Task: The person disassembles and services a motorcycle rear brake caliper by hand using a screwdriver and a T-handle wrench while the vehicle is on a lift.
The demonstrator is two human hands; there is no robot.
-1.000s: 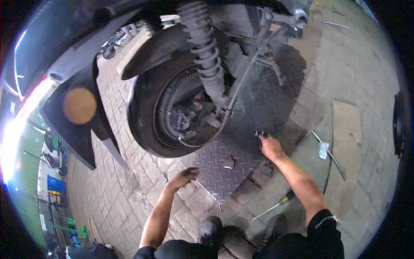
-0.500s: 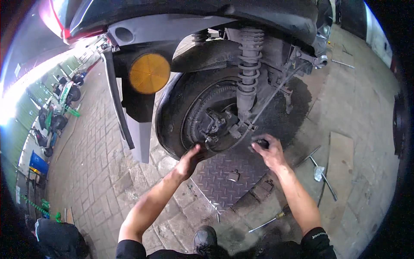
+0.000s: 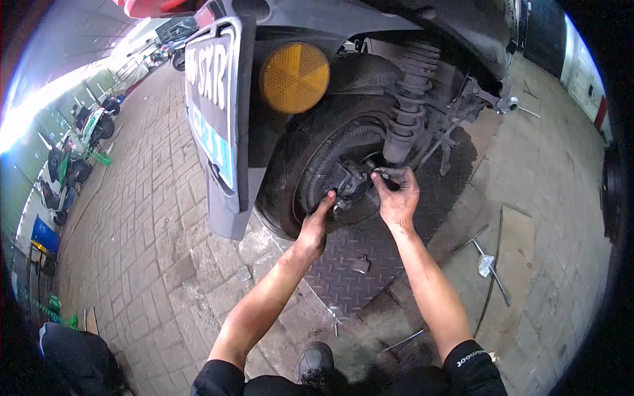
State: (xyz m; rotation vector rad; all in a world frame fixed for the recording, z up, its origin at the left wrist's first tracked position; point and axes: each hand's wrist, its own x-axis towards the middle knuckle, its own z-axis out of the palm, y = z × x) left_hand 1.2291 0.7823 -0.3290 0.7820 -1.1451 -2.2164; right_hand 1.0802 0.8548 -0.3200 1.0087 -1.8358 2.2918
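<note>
Black, greasy brake caliper [image 3: 349, 181] sits at the rear wheel [image 3: 310, 178] hub, just under the shock spring [image 3: 408, 99]. Left hand [image 3: 316, 224] touches its lower edge with fingers stretched out, right hand [image 3: 396, 195] pinches its top corner. Looks heavy, rigid and slick, so I'd grip the solid body. A loose metal piece [image 3: 360, 264] lies on the checker plate [image 3: 343, 284] below.

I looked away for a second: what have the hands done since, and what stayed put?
Both hands rose off the checkered floor plate to the rear wheel. The left hand now touches the brake part at the hub; the right hand grips beside it. The small metal piece and cross wrench stayed put.
</note>
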